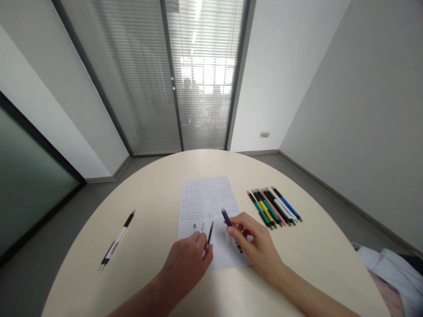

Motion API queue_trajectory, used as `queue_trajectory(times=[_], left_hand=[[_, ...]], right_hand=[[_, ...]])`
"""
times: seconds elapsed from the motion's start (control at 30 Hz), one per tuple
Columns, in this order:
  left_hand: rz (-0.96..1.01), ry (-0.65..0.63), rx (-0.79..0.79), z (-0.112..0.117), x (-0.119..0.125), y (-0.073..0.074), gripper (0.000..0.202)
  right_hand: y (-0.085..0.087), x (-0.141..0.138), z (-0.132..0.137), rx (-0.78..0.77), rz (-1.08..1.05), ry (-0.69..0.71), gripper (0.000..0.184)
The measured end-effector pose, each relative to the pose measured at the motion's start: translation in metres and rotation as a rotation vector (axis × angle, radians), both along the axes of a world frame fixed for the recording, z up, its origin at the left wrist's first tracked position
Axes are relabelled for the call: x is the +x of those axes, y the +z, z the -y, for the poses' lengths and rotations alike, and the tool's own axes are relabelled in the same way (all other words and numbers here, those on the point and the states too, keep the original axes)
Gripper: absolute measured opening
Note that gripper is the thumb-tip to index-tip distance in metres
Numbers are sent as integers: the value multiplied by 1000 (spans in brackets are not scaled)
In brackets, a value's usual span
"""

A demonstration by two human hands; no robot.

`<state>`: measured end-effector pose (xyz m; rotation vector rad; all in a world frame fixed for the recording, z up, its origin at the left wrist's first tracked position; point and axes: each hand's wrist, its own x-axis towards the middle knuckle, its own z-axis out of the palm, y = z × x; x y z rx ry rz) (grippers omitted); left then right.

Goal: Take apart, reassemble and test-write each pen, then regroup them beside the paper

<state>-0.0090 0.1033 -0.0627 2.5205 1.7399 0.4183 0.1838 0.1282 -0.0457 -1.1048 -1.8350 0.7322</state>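
A sheet of paper (209,196) covered with handwritten lines lies on the table beneath both hands. My left hand (190,257) is closed, its thumb and fingers pinching a thin dark pen refill (210,232) with the tip pointing away from me. Between thumb and fingers, my right hand (254,240) grips a dark pen barrel part (226,216), tilted up to the left. Another dark pen part (238,248) shows below the right fingers; whether they touch it I cannot tell. Just beyond my left hand, a small dark piece (194,226) and a tiny pale spring-like piece (202,226) rest on the paper.
A row of several pens (274,207) in green, yellow, pink, white and blue lies to the right. One white and black pen (118,240) lies alone at the left. The round table (148,193) curves away toward a glass partition with blinds (148,88).
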Motion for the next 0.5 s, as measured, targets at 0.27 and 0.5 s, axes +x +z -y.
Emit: queue_trajectory(times=[0.27, 0.5], left_hand=[[226, 30, -114, -2, -2, 12, 14], [1026, 149, -313, -17, -13, 35, 16]], right_hand=[[1, -2, 2, 12, -14, 24, 15], [4, -3, 6, 49, 71, 114, 14]])
